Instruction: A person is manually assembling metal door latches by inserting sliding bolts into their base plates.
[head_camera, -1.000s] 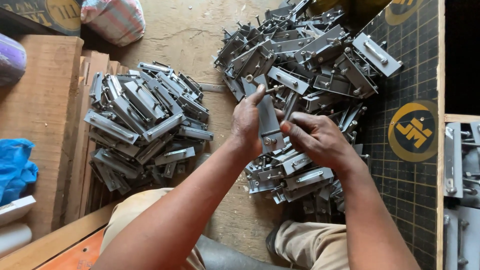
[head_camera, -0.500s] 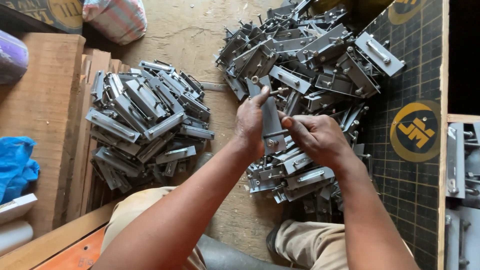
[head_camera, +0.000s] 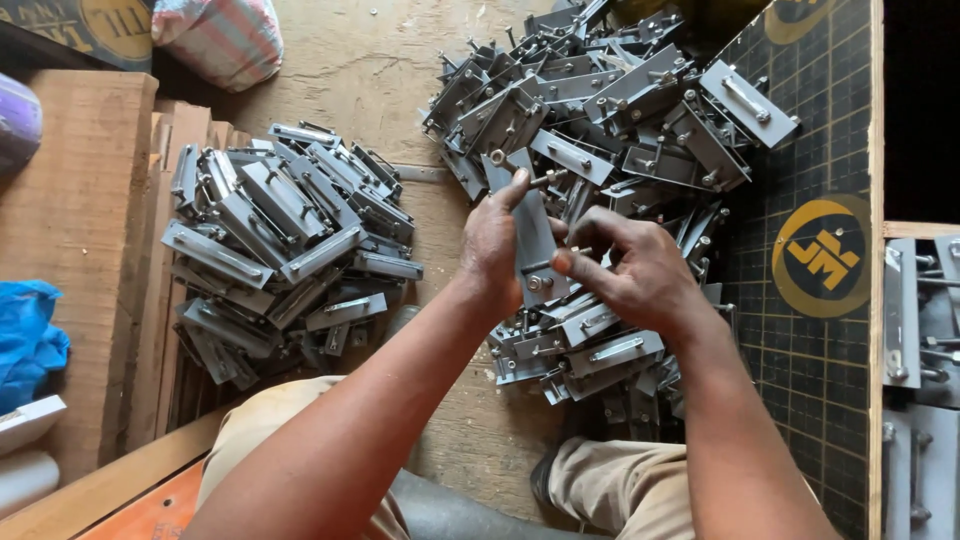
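My left hand (head_camera: 492, 245) grips a flat grey metal latch plate (head_camera: 533, 228) upright, thumb pressed near its top end. My right hand (head_camera: 640, 270) pinches a thin metal rod (head_camera: 548, 262) against the plate's lower part, fingers curled around it. Both hands hover over the near edge of a large heap of similar grey latch parts (head_camera: 620, 110). A second pile of the same parts (head_camera: 285, 245) lies to the left of my left forearm.
Wooden boards (head_camera: 85, 210) and a blue cloth (head_camera: 28, 340) sit at the left. A striped sack (head_camera: 215, 35) lies at the top left. A dark gridded mat with a yellow round mark (head_camera: 822, 260) lies on the right, with more metal parts (head_camera: 920, 320) beyond it.
The hands and plate stayed in place over the right heap. My right fingers shifted slightly on the rod against the plate.
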